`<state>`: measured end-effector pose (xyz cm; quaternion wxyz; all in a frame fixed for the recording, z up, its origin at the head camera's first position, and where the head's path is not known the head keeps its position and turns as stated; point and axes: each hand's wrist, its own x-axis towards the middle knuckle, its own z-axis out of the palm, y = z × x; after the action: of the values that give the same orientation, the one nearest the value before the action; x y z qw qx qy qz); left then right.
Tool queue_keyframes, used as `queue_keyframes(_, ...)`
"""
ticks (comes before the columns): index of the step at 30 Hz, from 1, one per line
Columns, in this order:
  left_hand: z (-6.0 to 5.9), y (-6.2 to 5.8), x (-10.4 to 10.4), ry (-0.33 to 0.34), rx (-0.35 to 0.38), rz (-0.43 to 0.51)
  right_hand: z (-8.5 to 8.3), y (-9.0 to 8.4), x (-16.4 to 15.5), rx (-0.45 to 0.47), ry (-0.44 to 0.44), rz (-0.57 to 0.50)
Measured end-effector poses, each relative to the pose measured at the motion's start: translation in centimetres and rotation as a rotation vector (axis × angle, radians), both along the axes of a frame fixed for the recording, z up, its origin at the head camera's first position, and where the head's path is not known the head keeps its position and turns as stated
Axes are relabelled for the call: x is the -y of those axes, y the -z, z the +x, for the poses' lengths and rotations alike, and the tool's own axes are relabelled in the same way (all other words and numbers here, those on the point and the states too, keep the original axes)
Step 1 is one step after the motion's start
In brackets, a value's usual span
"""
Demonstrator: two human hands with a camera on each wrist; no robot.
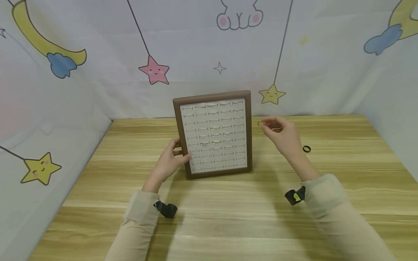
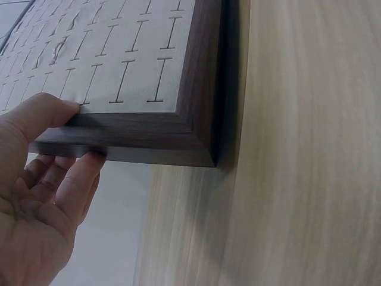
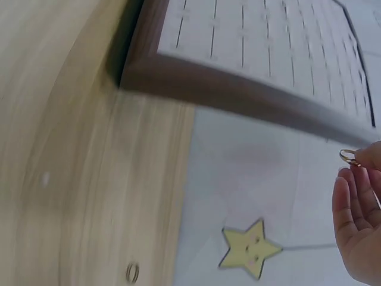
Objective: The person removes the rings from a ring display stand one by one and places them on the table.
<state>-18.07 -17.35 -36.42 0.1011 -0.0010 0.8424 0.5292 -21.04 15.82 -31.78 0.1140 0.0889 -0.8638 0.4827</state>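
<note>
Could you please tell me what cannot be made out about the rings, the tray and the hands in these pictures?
- Small gold ring pinched by the right hand: too small in the head view for detail; the fingers cover part of it in the right wrist view.
- Black ring on the wooden table: too small for detail.
- Brown-framed white ring tray: blurred in the right wrist view.
- Left hand: cut off by the left wrist view's edge.

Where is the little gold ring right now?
In the head view, the gold ring is pinched in the right hand, just right of the brown ring tray.
</note>
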Motion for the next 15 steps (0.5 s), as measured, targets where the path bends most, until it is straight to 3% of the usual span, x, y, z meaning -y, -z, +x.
queue_keyframes(5, 0.0, 0.1, 0.1, 0.001, 0.0, 0.009, 0.0, 0.7, -3.4, -0.001, 0.067, 0.026)
queue_keyframes(15, 0.0, 0.0, 0.0, -0.002, 0.003, 0.014, -0.5, 2.8, -9.2, 0.128, 0.188, 0.068)
